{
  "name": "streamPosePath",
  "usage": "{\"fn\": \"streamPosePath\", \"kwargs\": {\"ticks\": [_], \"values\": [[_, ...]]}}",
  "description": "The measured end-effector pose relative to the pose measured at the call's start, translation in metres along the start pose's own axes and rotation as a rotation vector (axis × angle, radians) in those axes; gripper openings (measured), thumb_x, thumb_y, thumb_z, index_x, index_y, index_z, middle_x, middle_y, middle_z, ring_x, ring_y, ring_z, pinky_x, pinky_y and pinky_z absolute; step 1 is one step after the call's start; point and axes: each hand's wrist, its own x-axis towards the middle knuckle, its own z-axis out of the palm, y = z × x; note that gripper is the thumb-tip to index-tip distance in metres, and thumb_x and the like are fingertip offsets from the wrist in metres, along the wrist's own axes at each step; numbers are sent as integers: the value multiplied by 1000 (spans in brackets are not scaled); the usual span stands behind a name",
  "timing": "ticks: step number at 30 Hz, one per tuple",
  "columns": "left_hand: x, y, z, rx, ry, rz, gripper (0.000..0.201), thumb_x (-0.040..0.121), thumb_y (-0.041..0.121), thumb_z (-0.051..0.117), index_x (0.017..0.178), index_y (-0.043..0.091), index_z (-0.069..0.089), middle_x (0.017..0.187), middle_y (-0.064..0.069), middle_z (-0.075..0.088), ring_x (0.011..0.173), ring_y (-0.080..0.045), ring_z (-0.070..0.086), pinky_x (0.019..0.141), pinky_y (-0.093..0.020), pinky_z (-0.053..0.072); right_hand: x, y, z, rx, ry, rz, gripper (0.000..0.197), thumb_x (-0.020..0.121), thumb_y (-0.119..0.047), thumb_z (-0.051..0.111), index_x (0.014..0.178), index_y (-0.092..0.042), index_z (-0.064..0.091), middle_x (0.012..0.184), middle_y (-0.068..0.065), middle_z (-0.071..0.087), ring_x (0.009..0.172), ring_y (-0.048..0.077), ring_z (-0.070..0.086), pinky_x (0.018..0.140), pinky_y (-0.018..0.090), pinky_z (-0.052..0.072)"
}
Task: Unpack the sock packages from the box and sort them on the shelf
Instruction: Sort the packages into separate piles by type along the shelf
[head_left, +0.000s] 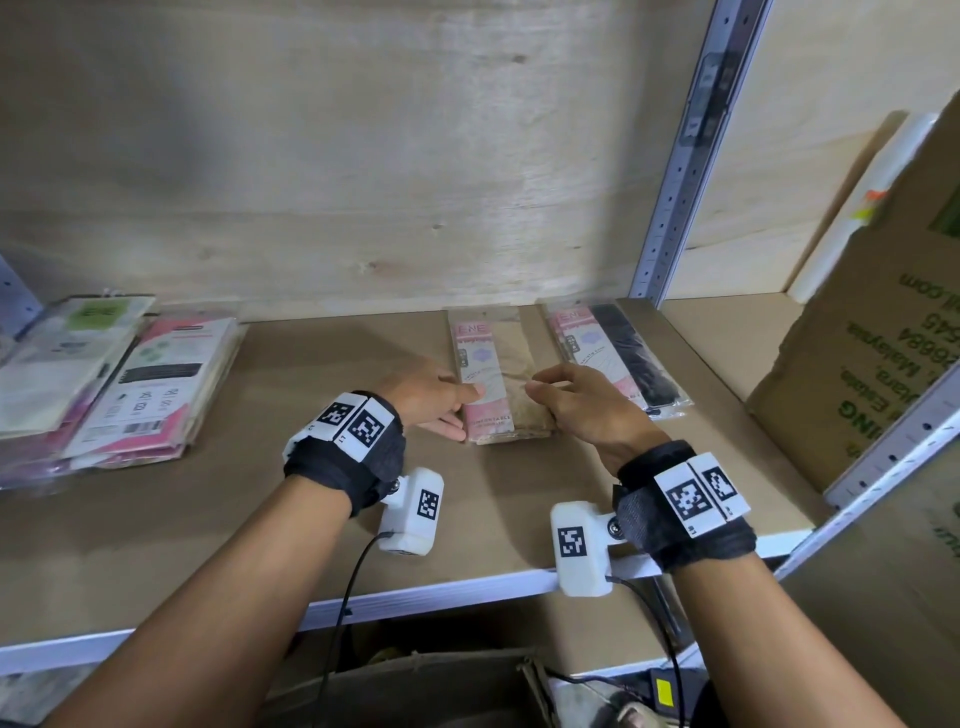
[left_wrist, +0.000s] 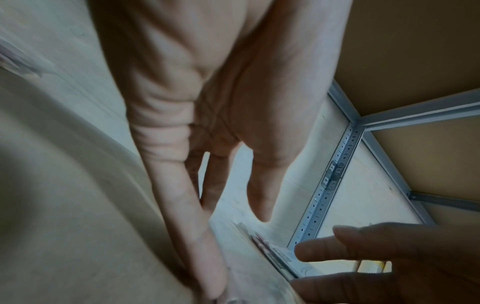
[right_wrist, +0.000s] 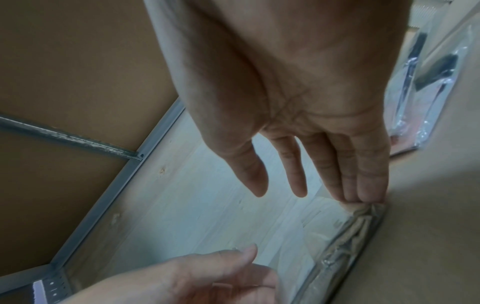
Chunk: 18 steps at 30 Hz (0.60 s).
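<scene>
Hands frame a beige sock package (head_left: 493, 374) that lies flat on the brown shelf (head_left: 311, 493), seen from above and behind the wrists. Nearest the viewer, both forearms reach forward over the shelf's front edge, each with a black wrist strap. The left hand (head_left: 436, 397) lies along the package's left side with straight fingers, thumb resting on its pink label. The right hand (head_left: 576, 400) touches the right edge with straight fingertips (right_wrist: 363, 195), thumb lifted; neither hand grips anything. Just beyond and to the right lies a black sock package (head_left: 618, 358), near but apart from the beige one. Well to the left sits a stack of other sock packages (head_left: 119, 379). A cardboard box (head_left: 872, 332) stands at far right, past the metal upright (head_left: 675, 187). Judging by this, the beige package is being squared into place; next would be fetching another package.
</scene>
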Motion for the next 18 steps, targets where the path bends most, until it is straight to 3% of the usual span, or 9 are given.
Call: {"fn": "streamPosePath", "kwargs": {"ticks": [7,13,18], "values": [[2,-1,4,-11,-6,12,42,99,14,60,136,-4,52,128,-29,59,109,-38,67,90,-36,56,0,0,-3,-31,5,7,34,94,-34,64,121,-13,62,107,4,66,101,21,63,94,39,52],[4,0,5,-24,1,7,43,100,13,58,138,-5,49,130,-30,57,112,-39,65,91,-36,56,-3,0,-4,-39,6,-11,34,95,-33,63,123,-13,61,102,-2,64,92,12,60,81,28,48],[4,-2,2,-19,8,9,42,99,14,59,136,-3,51,130,-28,58,110,-38,66,88,-34,57,-6,-3,-3,-78,14,-13,30,96,-33,62,120,-16,60,113,3,65,101,16,61,94,36,50]]}}
